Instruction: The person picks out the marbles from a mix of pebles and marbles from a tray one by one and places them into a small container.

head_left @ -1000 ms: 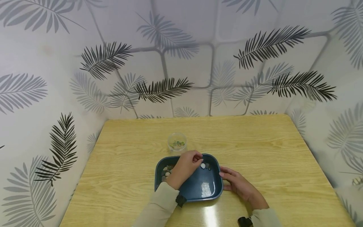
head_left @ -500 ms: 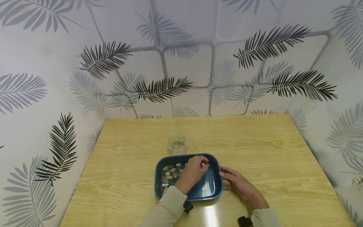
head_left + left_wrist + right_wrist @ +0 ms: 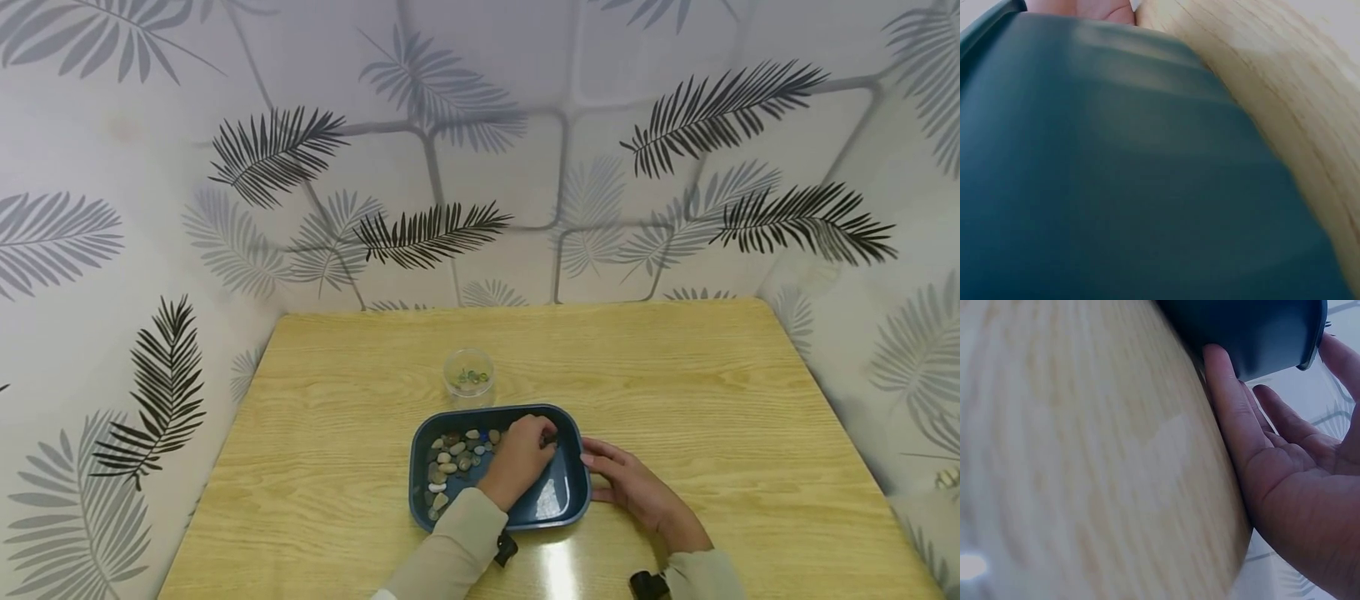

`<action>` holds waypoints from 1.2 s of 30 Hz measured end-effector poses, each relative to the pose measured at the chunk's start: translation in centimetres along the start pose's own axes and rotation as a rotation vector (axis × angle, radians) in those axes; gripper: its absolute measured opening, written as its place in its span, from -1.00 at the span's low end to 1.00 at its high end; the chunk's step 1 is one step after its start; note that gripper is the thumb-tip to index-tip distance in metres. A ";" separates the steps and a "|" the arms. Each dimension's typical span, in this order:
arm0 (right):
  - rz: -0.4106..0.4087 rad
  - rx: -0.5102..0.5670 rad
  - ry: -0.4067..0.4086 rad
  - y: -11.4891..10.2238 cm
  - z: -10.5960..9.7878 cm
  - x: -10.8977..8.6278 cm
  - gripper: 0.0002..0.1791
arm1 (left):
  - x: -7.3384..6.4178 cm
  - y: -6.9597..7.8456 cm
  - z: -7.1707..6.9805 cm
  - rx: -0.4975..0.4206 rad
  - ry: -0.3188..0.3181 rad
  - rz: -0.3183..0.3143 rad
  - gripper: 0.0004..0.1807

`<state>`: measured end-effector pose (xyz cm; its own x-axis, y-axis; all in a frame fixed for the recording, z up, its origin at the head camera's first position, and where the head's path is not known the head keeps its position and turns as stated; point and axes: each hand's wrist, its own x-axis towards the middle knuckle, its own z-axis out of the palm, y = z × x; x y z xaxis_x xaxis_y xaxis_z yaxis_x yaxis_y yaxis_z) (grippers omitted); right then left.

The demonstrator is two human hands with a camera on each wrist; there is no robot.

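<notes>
A dark blue rectangular tray (image 3: 465,523) stands on the table. Several pebbles (image 3: 447,468) of mixed colours lie in its left half, and a bright blue piece (image 3: 483,436) is among them. My left hand (image 3: 522,458) reaches into the tray's far right part, thumb and fingers curled at a dark pebble (image 3: 550,437). The palm side is hidden in the head view. At the tray's right end, my right hand (image 3: 630,483) rests its fairly straight fingers (image 3: 1235,412) against the outer wall. In the left wrist view the tray's wall covers most of the picture.
Just behind the tray stands a clear round dish (image 3: 468,375) with several small green and yellow glass pieces in it. The wooden table (image 3: 675,367) reaches back to a wall (image 3: 510,183) with a leaf pattern.
My left hand has moved right and slightly nearer inside the tray, uncovering pebbles on the left. The white pebble at the far right is now out of sight. My right hand stays put.
</notes>
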<state>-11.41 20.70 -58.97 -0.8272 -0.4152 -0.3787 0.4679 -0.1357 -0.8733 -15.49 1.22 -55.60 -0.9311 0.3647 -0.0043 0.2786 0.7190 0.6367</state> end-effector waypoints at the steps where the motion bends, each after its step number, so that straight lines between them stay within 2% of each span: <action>1: 0.001 0.000 -0.003 0.0 0.0 0.0 -0.40 | 0.0 0.1 0.0 0.007 0.000 -0.001 -0.83; 10: -0.009 0.007 -0.028 -0.1 0.0 -0.2 -0.41 | 0.1 0.4 0.3 0.086 -0.042 -0.025 -0.83; 21: -0.022 0.011 -0.044 -0.1 0.0 -0.3 -0.42 | 0.4 0.4 0.9 0.110 -0.067 -0.049 -0.87; 31: -0.025 0.013 -0.048 0.2 -0.2 -0.2 -0.41 | 0.3 0.4 0.9 0.123 -0.060 0.015 -0.88; 36: -0.018 0.019 -0.034 0.2 -0.2 -0.1 -0.41 | 0.3 0.4 0.9 0.116 -0.088 0.026 -0.90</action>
<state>-11.27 20.92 -59.13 -0.8244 -0.4432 -0.3521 0.4594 -0.1605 -0.8736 -15.44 2.12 -56.04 -0.9005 0.4308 -0.0602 0.3321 0.7702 0.5445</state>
